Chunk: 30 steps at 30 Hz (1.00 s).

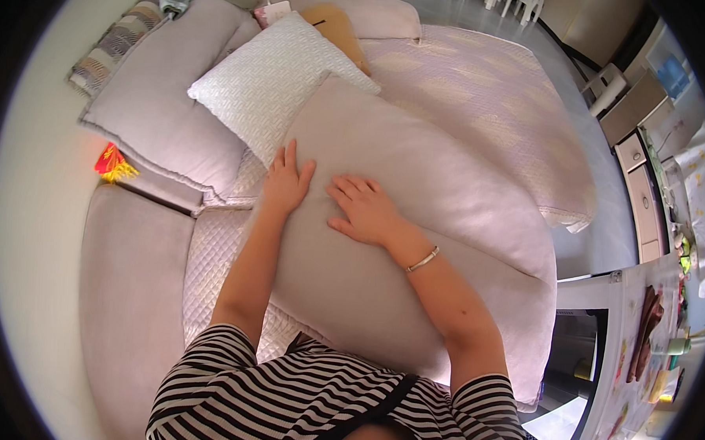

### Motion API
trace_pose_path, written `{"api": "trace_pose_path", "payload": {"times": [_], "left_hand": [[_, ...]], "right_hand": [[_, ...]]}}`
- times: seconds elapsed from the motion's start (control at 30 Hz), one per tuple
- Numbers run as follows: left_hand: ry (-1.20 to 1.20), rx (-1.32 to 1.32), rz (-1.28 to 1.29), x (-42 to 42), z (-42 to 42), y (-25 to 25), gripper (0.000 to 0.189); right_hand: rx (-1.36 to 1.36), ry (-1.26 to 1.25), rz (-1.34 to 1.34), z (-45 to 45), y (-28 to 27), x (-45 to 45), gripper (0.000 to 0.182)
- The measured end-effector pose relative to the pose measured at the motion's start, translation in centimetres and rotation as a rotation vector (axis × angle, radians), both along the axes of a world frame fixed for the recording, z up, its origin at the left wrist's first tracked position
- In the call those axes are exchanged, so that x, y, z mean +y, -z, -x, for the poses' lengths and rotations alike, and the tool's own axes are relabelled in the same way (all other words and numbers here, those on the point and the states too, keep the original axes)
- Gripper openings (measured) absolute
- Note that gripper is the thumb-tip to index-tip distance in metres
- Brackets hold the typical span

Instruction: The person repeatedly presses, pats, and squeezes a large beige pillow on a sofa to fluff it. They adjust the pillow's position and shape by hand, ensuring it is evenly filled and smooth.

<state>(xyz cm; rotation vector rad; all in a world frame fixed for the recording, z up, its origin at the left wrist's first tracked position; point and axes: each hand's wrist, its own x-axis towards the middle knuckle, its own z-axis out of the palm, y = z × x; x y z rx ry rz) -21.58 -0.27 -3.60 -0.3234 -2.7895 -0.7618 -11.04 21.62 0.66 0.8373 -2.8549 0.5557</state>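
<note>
A large mauve-grey sofa cushion (349,290) lies across the sofa in front of me. My left hand (288,179) rests on its left part with the fingers spread. My right hand (362,211), below a metal bangle (423,259) on that forearm, lies flat on the middle of the same cushion. Beyond my left hand, a white textured pillow (282,75) sits partly behind the large cushion. Another mauve-grey cushion (163,94) leans at the wall side.
A quilted cover (464,95) lies over the far sofa seat. A red cloth with yellow fringe (113,162) hangs at the left. A brown cushion (337,30) is at the back. To the right stand a table (624,350) and drawers (645,200).
</note>
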Motion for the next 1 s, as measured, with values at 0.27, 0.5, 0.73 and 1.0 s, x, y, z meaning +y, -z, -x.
{"api": "trace_pose_path", "payload": {"times": [0.27,0.5,0.73,1.0], "left_hand": [[0.181,0.209,0.294,1.8,-8.6,-2.9,0.072],[0.845,-0.004,0.304,9.1,-11.8,-5.6,0.051],[1.128,-0.089,0.312,15.3,-12.5,-7.4,0.055],[1.309,-0.129,0.247,20.5,-12.6,-6.1,0.053]], "right_hand": [[-0.224,-0.051,0.108,-7.6,-3.1,2.2,0.066],[-0.239,0.203,0.231,-14.6,-2.6,9.5,0.065],[-0.266,0.596,0.325,-19.7,-2.5,15.2,0.058],[-0.223,0.861,0.456,-17.9,0.5,19.6,0.053]]}}
